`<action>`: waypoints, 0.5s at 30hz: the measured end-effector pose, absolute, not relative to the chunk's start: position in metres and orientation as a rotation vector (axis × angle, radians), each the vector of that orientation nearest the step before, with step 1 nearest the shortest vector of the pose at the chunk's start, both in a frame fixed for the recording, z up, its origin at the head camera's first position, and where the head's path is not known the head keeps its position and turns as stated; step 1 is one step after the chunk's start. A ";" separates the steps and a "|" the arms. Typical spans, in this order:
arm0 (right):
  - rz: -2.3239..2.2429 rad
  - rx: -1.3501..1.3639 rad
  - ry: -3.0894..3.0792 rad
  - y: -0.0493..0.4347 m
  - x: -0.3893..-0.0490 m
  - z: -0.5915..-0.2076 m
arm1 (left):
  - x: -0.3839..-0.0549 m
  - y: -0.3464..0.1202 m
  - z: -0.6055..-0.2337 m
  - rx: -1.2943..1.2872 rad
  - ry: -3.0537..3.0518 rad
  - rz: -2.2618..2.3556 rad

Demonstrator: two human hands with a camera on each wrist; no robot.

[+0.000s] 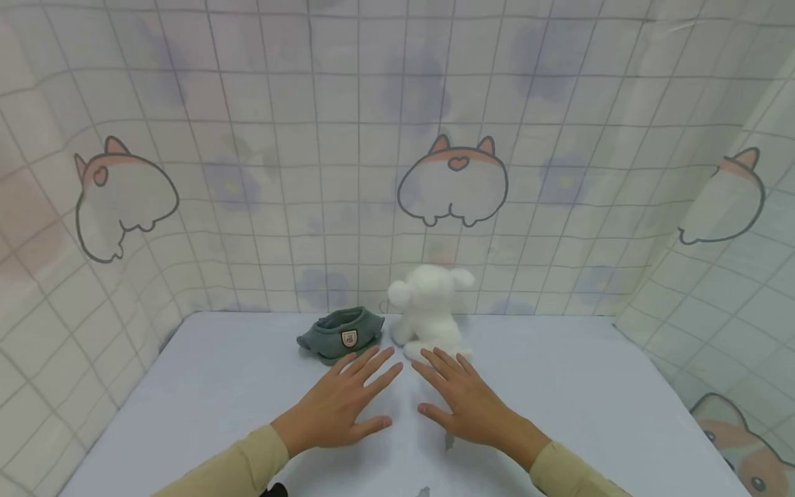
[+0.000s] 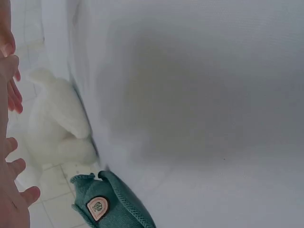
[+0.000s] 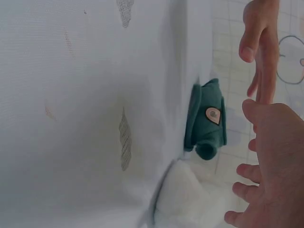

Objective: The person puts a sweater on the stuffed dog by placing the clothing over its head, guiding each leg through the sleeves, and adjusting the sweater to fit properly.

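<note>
In the head view a white plush toy [image 1: 430, 310] sits near the back of the white table, its face not visible. Left of it lies a small teal-green garment [image 1: 338, 333] with a shield-shaped patch on its front. My left hand [image 1: 341, 400] hovers in front of the garment, fingers spread and holding nothing. Over the table before the plush, my right hand [image 1: 462, 397] is likewise spread and bare. Both wrist views show the garment [image 3: 209, 118] and the plush [image 2: 59, 121] apart from the hands.
The white tabletop [image 1: 205, 400] ends at a gridded curtain [image 1: 348, 193] with cartoon corgi prints, which also runs along both sides. Grey worn marks [image 3: 125, 140] show on the table surface. A small black object [image 1: 275, 489] is at the bottom edge, by the left sleeve.
</note>
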State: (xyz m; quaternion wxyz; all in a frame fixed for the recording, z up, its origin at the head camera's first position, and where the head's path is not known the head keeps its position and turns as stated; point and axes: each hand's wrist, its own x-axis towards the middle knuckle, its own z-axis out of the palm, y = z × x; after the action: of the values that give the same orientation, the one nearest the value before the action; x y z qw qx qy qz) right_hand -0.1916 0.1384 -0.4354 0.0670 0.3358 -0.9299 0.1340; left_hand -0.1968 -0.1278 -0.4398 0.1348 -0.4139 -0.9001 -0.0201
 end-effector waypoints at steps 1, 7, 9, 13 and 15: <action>0.407 1.010 -2.800 0.138 -0.192 -0.436 | -0.197 -0.127 -0.440 -1.201 -2.604 -0.054; 0.419 0.978 -2.790 0.140 -0.196 -0.440 | -0.199 -0.125 -0.442 -1.216 -2.567 -0.064; 0.414 0.963 -2.789 0.141 -0.198 -0.441 | -0.201 -0.124 -0.443 -1.218 -2.546 -0.067; 0.414 0.926 -2.790 0.144 -0.200 -0.442 | -0.204 -0.124 -0.444 -1.208 -2.521 -0.064; 0.416 0.904 -2.796 0.146 -0.201 -0.443 | -0.204 -0.123 -0.445 -1.198 -2.525 -0.056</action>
State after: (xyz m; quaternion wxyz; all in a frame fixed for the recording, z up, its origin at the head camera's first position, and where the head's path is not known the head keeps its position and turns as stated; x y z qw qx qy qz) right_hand -0.2014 0.1457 -0.4432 0.0869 0.3036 -0.9385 0.1397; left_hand -0.2043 -0.1234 -0.4446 0.1724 -0.4223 -0.8897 -0.0199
